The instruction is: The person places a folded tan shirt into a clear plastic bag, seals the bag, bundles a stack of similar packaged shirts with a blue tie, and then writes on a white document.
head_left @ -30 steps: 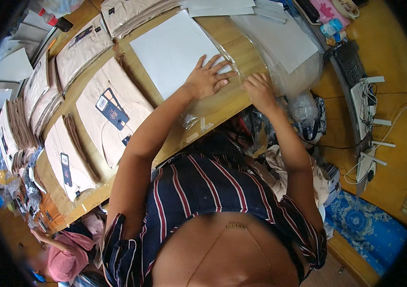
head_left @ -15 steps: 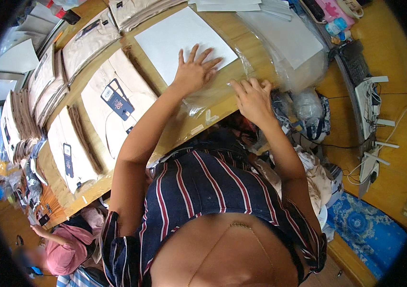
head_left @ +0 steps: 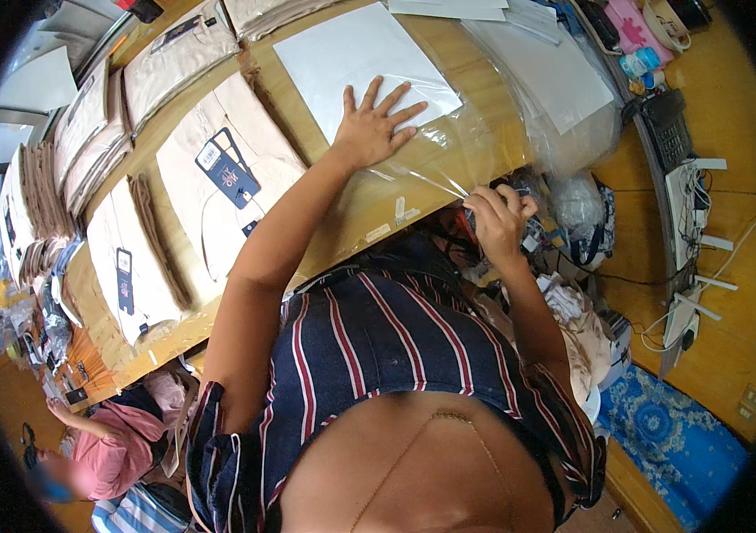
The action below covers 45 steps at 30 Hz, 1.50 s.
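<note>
My left hand (head_left: 376,124) lies with fingers spread on a large white sheet (head_left: 356,53), pressing it against the wooden table. Clear plastic (head_left: 449,147) covers the sheet's near right corner and spreads past it toward me. My right hand (head_left: 498,222) is closed in a pinch on the plastic's edge, just off the table's near edge. A stretched fold runs from that pinch back toward the sheet. Left of my left forearm rests a folded pale pink garment (head_left: 222,147) with a dark blue hang tag (head_left: 227,169).
Another folded, tagged garment (head_left: 129,258) lies at the near left, with garment stacks (head_left: 98,133) behind it. White sheets and clear bags (head_left: 564,89) sit at the far right, beside a black telephone (head_left: 666,129). A person in pink (head_left: 116,449) is at the lower left.
My right hand has moved right and toward me, drawing the plastic taut. My left hand has stayed spread on the sheet, its fingers shifting slightly.
</note>
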Motion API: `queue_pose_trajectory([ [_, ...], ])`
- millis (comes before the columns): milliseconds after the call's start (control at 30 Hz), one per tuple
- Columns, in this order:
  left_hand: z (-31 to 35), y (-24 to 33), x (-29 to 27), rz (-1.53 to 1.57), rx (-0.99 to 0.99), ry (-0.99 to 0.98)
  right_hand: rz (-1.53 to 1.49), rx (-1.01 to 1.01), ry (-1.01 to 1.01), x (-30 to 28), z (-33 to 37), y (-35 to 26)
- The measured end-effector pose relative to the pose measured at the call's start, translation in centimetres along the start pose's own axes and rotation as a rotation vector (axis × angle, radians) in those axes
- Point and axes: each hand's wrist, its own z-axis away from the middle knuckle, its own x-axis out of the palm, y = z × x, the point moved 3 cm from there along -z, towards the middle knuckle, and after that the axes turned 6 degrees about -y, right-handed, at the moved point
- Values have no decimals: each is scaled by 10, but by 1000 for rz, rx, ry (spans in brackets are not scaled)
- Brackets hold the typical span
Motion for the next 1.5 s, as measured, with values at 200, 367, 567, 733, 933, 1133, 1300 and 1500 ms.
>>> queue_pose_trajectory([
  [200, 3, 20, -4, 49, -9, 27, 1, 20, -72, 12, 16, 23],
  [367, 21, 72, -12, 238, -218, 102, 55, 380, -226, 3, 27, 32],
  [567, 13, 85, -26, 587, -298, -154, -441, 801, -41, 35, 73, 58],
  [733, -12, -26, -28, 321, -720, 120, -1338, 1161, 52, 42, 67, 37],
  [933, -24, -50, -21, 413, -613, -172, -1547, 1192, 205, 43, 57, 33],
  [1133, -12, -40, -25, 1112, -329, 25, -1516, 1182, 462, 39, 68, 59],
  [1300, 36, -21, -118, 1516, -209, 628, -1578, 1032, 275, 24, 44, 58],
  [1500, 114, -50, -139, 1624, -511, 840, -1291, 681, 211, -12, -39, 17],
])
